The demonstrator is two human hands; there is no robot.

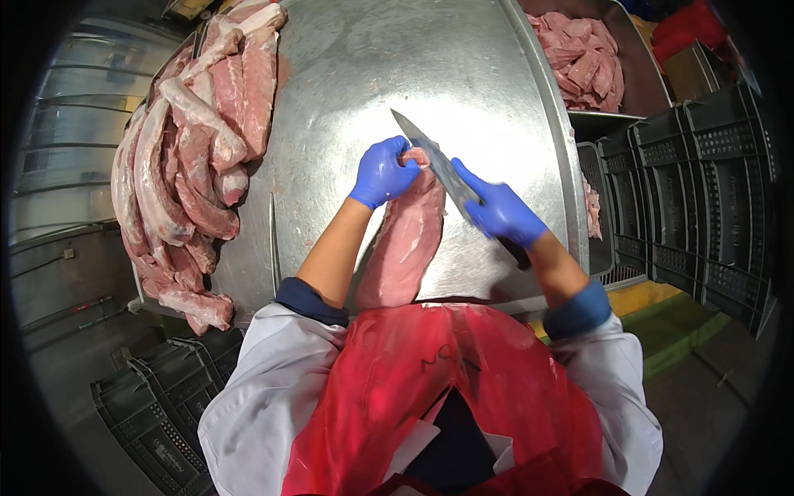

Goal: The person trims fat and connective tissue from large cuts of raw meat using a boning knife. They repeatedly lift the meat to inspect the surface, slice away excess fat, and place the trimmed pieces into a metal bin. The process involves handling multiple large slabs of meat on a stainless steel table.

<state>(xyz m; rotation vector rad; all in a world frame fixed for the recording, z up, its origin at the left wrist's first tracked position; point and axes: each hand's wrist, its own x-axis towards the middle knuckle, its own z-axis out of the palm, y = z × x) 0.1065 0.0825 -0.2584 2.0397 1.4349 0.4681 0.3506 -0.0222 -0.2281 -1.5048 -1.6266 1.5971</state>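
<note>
A long pink piece of meat (pixel 403 240) lies lengthwise on the steel table (pixel 356 74), its near end close to my red apron. Gloved in blue, my left hand (pixel 383 172) pinches the far end of this piece. My right hand (pixel 503 208), in a matching glove, is wrapped round the dark handle of a knife (pixel 442 169). The blade slants up and to the left, crossing beside the meat's far end, with its tip beyond my left hand. Whether the edge touches the meat I cannot tell.
Long untrimmed meat pieces (pixel 186 157) are heaped along the table's left side. A thin metal rod (pixel 274 244) lies near them. At the far right, a metal bin (pixel 645 74) holds cut meat pieces (pixel 579 58). Dark plastic crates (pixel 682 182) stand right; more crates (pixel 165 413) sit lower left.
</note>
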